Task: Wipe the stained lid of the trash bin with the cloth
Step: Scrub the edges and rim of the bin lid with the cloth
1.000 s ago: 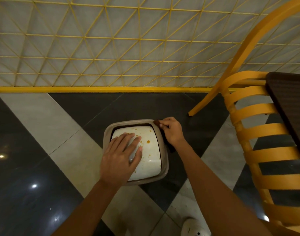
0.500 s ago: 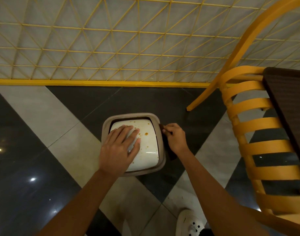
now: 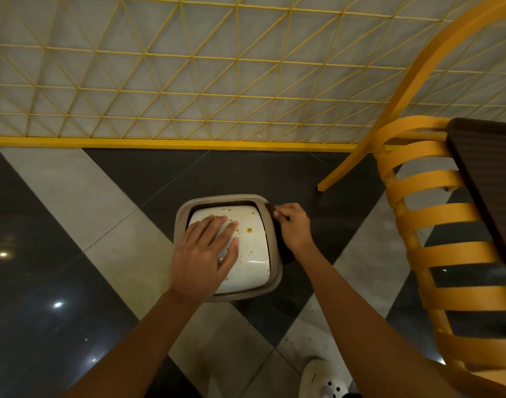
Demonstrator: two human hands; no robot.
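Observation:
A small trash bin stands on the floor with a tan rim (image 3: 185, 209) and a white lid (image 3: 253, 242) speckled with orange-brown stains. My left hand (image 3: 204, 257) lies flat on the lid's left part, fingers spread. My right hand (image 3: 293, 228) is at the bin's right rim, pinching a dark brown cloth (image 3: 284, 252) that hangs down the outside of the bin. The cloth touches the rim's far right corner, not the white lid.
A yellow slatted chair (image 3: 435, 219) stands close on the right, one leg (image 3: 346, 168) reaching the floor beyond the bin. A dark table edge (image 3: 487, 173) sits above it. A yellow lattice wall (image 3: 188, 81) runs behind. My white shoe (image 3: 322, 380) is below.
My right hand with the cloth slid down along the bin's right rim and then back up to the far right corner. The left hand stayed flat on the lid.

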